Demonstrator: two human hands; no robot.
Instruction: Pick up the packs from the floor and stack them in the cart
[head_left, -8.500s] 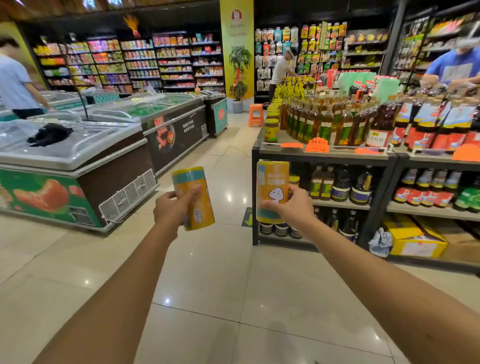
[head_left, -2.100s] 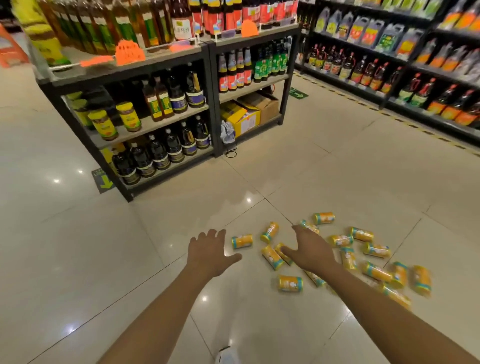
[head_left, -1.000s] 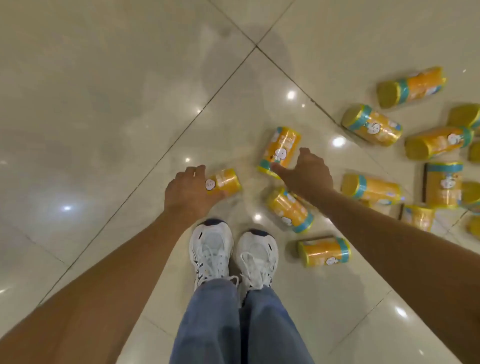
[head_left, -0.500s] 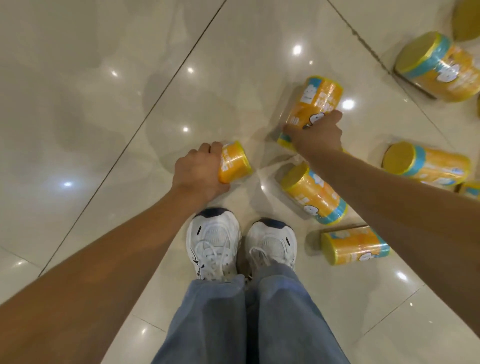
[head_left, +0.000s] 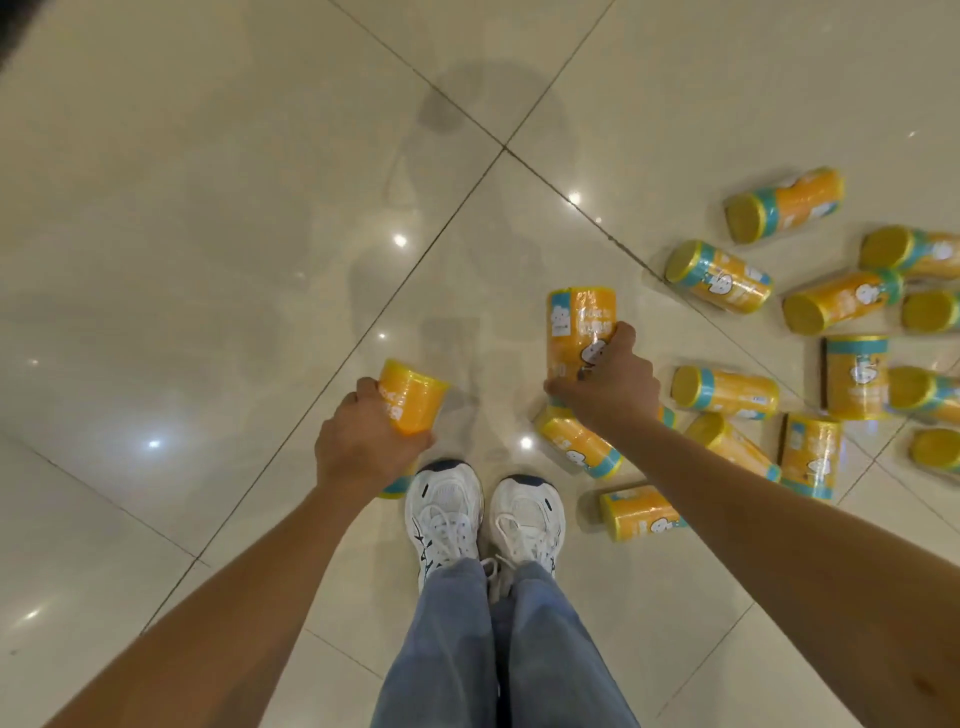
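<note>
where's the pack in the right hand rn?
Head view, right of centre: the held pack is gripped at its lower end by the right hand, ahead of the right shoe, with a lying pack beneath the hand in frame.

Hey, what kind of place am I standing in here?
Likely a shop, though no shelves show: a glossy tiled floor and many identical yellow shrink-wrapped packs scattered on it, like store stock.

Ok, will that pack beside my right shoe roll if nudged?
Likely: the pack is a cylinder on its side on glossy tile. Its shiny wrap may be slippery. Probably light, since the right hand holds another pack alone.
</note>
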